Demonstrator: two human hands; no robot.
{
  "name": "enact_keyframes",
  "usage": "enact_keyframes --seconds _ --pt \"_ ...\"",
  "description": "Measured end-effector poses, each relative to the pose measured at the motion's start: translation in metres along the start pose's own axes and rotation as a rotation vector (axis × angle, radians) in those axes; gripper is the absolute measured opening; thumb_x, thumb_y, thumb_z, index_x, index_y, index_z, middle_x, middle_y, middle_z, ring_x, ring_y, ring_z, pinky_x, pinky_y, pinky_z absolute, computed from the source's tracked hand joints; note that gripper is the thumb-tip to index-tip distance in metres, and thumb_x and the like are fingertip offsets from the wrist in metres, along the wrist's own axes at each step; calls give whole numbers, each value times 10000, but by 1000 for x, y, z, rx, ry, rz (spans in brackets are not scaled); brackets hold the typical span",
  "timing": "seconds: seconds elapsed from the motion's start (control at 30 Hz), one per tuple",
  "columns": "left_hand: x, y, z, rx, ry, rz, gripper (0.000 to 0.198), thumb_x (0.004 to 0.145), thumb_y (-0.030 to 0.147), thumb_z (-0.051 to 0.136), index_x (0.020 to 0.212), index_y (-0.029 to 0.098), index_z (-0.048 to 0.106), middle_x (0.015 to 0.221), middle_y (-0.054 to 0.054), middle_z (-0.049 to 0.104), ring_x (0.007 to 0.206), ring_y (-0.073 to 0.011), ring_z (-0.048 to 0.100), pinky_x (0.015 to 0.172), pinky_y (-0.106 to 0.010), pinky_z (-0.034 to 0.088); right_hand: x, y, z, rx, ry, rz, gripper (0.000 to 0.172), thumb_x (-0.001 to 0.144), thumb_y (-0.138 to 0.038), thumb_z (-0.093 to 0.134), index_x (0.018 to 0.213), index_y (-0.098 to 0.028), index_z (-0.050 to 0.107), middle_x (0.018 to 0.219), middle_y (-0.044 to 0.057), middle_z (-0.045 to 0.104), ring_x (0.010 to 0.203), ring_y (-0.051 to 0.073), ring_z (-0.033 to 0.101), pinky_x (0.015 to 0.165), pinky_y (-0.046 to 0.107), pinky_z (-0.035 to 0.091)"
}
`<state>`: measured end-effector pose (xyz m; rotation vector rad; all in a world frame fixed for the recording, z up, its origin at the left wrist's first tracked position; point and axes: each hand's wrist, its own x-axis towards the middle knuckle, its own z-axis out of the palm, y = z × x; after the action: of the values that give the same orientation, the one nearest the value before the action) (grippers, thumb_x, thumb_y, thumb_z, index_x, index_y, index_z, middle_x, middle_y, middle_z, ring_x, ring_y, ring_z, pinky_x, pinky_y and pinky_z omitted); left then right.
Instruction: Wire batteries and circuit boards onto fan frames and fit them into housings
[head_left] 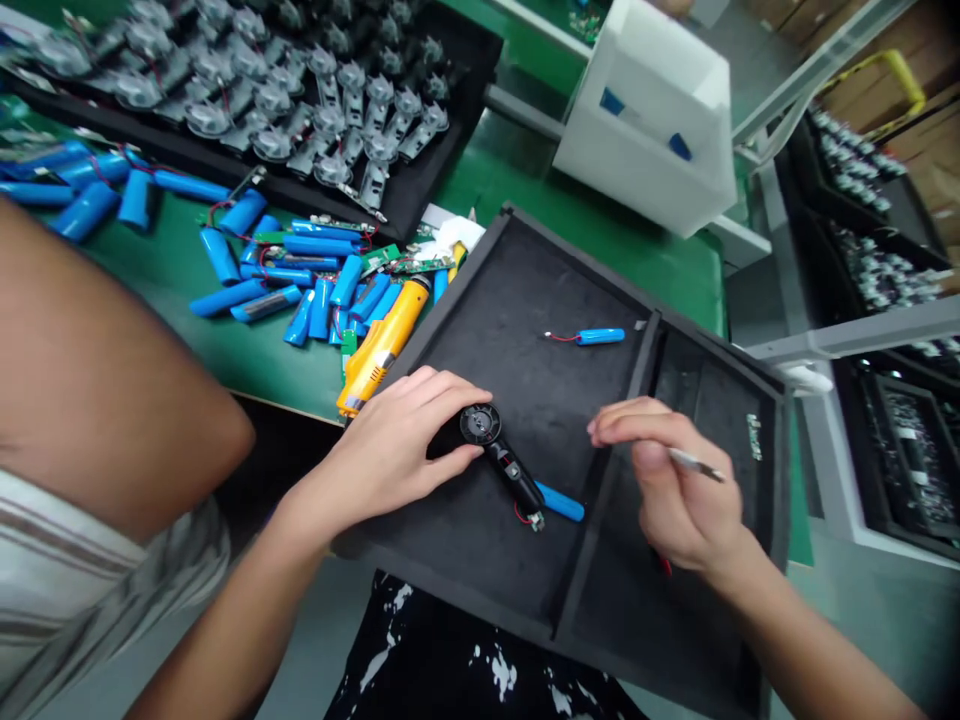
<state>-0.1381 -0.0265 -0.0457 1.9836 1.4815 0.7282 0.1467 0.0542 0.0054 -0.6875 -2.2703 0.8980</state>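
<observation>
**Your left hand (401, 440) held the fan (508, 467)**

Your thumb and fingers closed around its round head, over the left compartment of the tray (472, 560); its handle slanted near and right, beside a blue battery (562, 502). Your right hand (690, 490) pinched a thin tool (697, 464) over the right compartment. A yellow screwdriver (386, 345) lay left on the tabletop (161, 265).

The tray (525, 285) at centre looks like matt plastic, the round-headed device (513, 470) there smoother plastic with a slight sheen. Upper left, blue cylinders (227, 298) wear glossy film. Right of centre, the slim tool (699, 464) shines like metal. Lower left, the striped garment (64, 575) is cloth.
</observation>
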Motion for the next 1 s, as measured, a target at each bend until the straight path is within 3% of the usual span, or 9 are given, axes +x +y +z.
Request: enact_keyframes --seconds 0.23,0.37,0.47,0.53,0.6,0.7,0.83,0.93,1.0 --pt "2 8 -6 -86 122 -61 370 935 360 715 1277 246 634 1218 -44 672 1141 -225 604 998 -362 478 -19 0 18 -180 -232 146 192 1058 -269 529 1226 -218 608 953 35 637 850 184 610 809 345 480" --pt "9 20 -11 -123 180 -136 331 911 372 724 1205 228 673 1090 -31 672 969 -194 606 834 -314 474 -25 0 22 -110 -197 250 389 938 -429 744 1252 -221 644 806 -21 535 717 155 572 693 293 465" --pt "21 30 -15 -155 247 -250 277 885 429 735 1066 219 722 871 1 623 765 -165 550 691 -294 424 -23 3 25 -21 -142 377 295 945 -413 734 1177 -232 714 702 -47 480 651 140 544 673 283 457" --pt "30 35 -17 -213 266 -326 306 864 490 746 1004 218 741 746 21 567 665 -149 501 616 -284 377 -18 6 25 82 -127 475 242 965 -425 697 1091 -227 756 692 -35 515 642 142 544 655 281 463" --pt "40 37 -19 -348 250 -364 359 851 536 751 1005 212 745 706 24 565 631 -146 501 585 -276 363 -14 10 25 228 -117 537 270 959 -456 695 1055 -219 780 818 6 625 722 161 605 678 287 503" --pt "50 40 -19 -633 245 -368 383 828 536 784 990 193 730 804 -6 663 722 -162 598 671 -274 454 -9 14 22 366 -86 526 293 936 -462 729 1124 -245 788 1082 49 706 946 212 681 825 321 554" --pt "55 48 -16 -882 252 -301 359 820 469 820 1027 187 741 936 -23 711 836 -155 633 806 -263 499 -2 17 22 430 -17 440 268 970 -434 705 1167 -263 766 1163 39 738 1119 237 686 1012 366 523" --pt "50 51 -11 -900 256 -302 354 853 480 790 1066 202 738 924 -10 692 829 -145 616 773 -249 488 5 16 24 458 6 385 308 1003 -432 661 1244 -250 722 1247 47 734 1191 239 678 1072 378 507" --pt "43 48 -10 -787 279 -363 352 876 531 747 994 200 728 855 -1 668 793 -152 609 735 -260 483 9 15 22 413 -5 359 309 1027 -442 619 1237 -240 721 1195 49 750 1138 231 699 1025 366 532"
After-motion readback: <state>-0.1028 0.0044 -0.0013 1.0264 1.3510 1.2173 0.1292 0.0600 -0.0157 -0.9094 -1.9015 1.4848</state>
